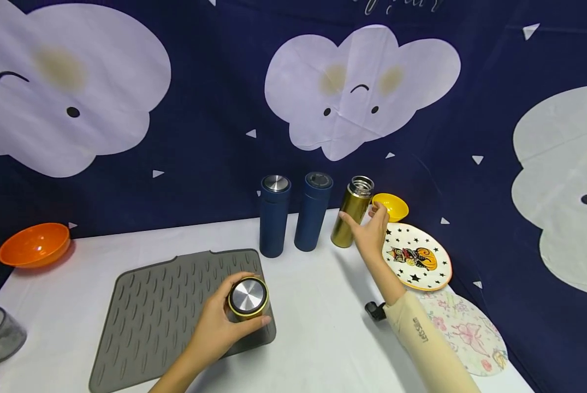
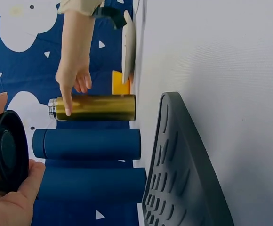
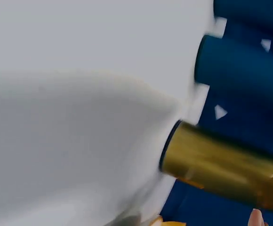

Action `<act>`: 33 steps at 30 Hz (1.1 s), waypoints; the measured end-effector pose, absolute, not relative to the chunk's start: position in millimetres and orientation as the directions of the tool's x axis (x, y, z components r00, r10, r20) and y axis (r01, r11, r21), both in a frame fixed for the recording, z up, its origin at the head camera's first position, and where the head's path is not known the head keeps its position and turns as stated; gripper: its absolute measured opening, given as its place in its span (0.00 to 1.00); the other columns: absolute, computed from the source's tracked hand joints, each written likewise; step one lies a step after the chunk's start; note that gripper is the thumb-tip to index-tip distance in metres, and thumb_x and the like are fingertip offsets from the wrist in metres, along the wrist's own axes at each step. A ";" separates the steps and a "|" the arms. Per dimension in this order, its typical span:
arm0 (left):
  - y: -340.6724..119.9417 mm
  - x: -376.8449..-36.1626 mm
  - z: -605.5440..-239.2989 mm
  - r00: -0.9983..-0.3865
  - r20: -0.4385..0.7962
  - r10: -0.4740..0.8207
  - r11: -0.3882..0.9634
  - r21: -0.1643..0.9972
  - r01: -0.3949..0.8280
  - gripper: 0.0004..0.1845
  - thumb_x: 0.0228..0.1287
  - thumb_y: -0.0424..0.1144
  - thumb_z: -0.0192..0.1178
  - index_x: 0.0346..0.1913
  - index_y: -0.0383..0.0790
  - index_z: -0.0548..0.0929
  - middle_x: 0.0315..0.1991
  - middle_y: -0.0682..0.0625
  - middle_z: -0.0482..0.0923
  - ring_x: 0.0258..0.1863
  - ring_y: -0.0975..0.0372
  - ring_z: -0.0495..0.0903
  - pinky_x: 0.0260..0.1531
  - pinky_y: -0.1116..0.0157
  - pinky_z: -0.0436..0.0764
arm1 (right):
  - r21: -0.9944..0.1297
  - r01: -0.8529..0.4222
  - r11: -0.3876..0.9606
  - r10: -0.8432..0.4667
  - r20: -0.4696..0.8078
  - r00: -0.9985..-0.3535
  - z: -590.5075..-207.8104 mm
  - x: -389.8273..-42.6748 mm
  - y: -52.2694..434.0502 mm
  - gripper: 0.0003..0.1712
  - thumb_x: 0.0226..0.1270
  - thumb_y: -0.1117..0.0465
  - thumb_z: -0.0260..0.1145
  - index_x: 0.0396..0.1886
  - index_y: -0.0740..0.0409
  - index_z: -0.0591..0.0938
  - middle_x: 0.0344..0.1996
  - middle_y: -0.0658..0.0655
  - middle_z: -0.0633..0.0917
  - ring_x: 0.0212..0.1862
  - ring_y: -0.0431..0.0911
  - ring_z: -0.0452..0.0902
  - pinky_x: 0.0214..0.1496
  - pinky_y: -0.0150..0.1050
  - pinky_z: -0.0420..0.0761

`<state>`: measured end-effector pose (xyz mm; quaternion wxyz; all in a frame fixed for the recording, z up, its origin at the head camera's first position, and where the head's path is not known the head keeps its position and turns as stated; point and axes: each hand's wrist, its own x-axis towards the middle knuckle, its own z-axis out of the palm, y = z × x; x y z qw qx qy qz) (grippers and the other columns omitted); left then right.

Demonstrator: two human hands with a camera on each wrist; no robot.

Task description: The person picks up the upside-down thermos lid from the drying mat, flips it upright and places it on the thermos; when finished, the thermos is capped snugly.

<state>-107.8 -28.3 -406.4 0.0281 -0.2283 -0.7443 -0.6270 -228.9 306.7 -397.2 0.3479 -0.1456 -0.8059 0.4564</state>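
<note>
In the head view my left hand [image 1: 219, 322] grips a round lid [image 1: 248, 297] with a silver disc on top, held over the right part of a grey ridged mat [image 1: 175, 311]. Its black-rimmed underside shows in the left wrist view. A gold thermos [image 1: 344, 224] stands upright, uncovered, its metal neck showing. My right hand [image 1: 370, 232] is beside its upper part, the thumb across the front and the other fingers bent loosely at its right side. In the right wrist view a fingertip [image 3: 255, 218] appears just below the gold body.
Two dark blue thermoses, one with a silver-topped lid [image 1: 274, 218] and one with a dark-topped lid [image 1: 314, 213], stand left of the gold one. A yellow bowl [image 1: 393, 206], a cat-and-pumpkin plate [image 1: 401, 240] and a floral round mat [image 1: 470, 333] lie right. An orange bowl [image 1: 35, 245] stands far left.
</note>
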 end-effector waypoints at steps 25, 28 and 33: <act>-19.2 -146.5 -347.8 -0.837 0.403 0.370 0.084 0.883 0.462 0.41 0.46 0.33 0.79 0.65 0.44 0.72 0.61 0.48 0.75 0.57 0.55 0.77 0.54 0.68 0.79 | -0.894 -0.136 0.427 0.264 0.267 -0.927 -392.4 -150.0 232.9 0.36 0.48 0.57 0.81 0.58 0.56 0.76 0.51 0.59 0.83 0.52 0.53 0.80 0.55 0.50 0.79; -9.9 -155.1 -334.8 -0.833 0.391 0.391 0.080 0.888 0.454 0.40 0.47 0.34 0.78 0.65 0.44 0.72 0.60 0.48 0.75 0.56 0.56 0.78 0.54 0.64 0.80 | -0.882 -0.161 0.443 0.213 0.278 -0.937 -397.2 -137.5 219.5 0.37 0.47 0.57 0.81 0.58 0.55 0.76 0.50 0.57 0.85 0.51 0.52 0.81 0.53 0.50 0.79; 9.4 -163.4 -323.6 -0.819 0.372 0.437 0.045 0.900 0.433 0.40 0.47 0.34 0.78 0.65 0.45 0.71 0.58 0.47 0.76 0.55 0.55 0.80 0.54 0.57 0.80 | -0.875 -0.183 0.449 0.178 0.288 -0.941 -405.3 -130.1 213.7 0.37 0.50 0.56 0.80 0.61 0.52 0.75 0.51 0.55 0.84 0.52 0.52 0.81 0.54 0.50 0.80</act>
